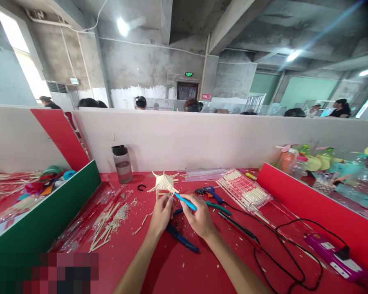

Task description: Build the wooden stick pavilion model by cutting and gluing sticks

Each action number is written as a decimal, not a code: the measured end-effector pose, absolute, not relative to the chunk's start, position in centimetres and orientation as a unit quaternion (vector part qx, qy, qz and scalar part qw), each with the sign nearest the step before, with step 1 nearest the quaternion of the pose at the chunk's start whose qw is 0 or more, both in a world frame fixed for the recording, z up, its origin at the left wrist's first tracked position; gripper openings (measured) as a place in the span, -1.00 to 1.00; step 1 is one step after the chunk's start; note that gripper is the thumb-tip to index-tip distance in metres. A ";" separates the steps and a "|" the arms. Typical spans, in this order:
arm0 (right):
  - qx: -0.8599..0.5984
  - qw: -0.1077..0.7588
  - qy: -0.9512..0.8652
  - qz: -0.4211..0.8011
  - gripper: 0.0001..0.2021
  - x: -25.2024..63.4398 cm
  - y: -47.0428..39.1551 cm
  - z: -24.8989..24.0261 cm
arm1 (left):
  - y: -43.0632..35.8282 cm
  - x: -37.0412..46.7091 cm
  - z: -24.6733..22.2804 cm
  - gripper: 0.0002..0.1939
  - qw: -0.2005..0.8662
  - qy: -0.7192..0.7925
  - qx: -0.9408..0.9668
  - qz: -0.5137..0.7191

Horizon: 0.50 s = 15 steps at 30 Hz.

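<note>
A small pavilion model (pixel 163 182) built from pale wooden sticks stands on the red table, its roof corners flaring upward. My left hand (pixel 161 213) is closed at the near side of the model, fingers pinched on its front edge. My right hand (pixel 200 217) grips a slim bright blue pen-like tool (pixel 186 201), whose tip touches or nearly touches the roof corner; its exact kind does not show. Beneath my hands lies a tool with dark blue handles (pixel 182 238), partly covered. Just behind my right hand rests a blue glue gun (pixel 211 192).
Loose sticks and scraps (pixel 107 228) lie left, near a water bottle (pixel 122 165). At right are bundled sticks (pixel 245 190), black-handled pliers (pixel 239 226), cables and a purple power strip (pixel 333 257). Green (pixel 49 208) and red (pixel 322 200) dividers flank the table; people sit beyond the white partition (pixel 184 139).
</note>
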State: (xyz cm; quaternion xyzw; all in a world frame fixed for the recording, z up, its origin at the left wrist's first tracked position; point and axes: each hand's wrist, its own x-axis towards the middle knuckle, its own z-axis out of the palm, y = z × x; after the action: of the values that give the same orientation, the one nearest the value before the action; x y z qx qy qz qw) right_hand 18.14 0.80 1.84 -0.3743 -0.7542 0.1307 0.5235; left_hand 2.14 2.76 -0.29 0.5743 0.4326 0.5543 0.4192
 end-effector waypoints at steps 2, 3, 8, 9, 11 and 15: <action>-0.378 0.524 -0.752 0.130 -0.78 18.2 0.8 1.8 | 2.8 2.1 -0.3 -0.59 0.418 0.433 0.574 0.555; -0.380 0.525 -0.750 0.130 -0.78 18.2 0.8 1.8 | 2.8 2.1 -0.3 -0.60 0.417 0.434 0.574 0.556; -0.377 0.524 -0.752 0.131 -0.78 18.2 0.6 2.0 | 2.8 2.1 -0.4 -0.59 0.417 0.432 0.577 0.554; -0.376 0.522 -0.754 0.132 -0.77 18.2 0.6 2.0 | 2.7 2.1 -0.4 -0.59 0.418 0.433 0.576 0.554; -0.375 0.520 -0.756 0.131 -0.77 18.1 0.6 2.0 | 2.7 2.1 -0.3 -0.59 0.418 0.435 0.571 0.556; -0.378 0.524 -0.753 0.125 -0.77 18.1 0.8 1.9 | 2.8 2.1 -0.3 -0.60 0.414 0.434 0.574 0.557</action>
State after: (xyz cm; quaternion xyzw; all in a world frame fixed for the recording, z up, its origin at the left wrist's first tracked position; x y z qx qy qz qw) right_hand 18.07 0.77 1.92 -0.3779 -0.7534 0.1249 0.5235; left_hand 2.11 2.76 -0.26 0.5741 0.4338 0.5571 0.4145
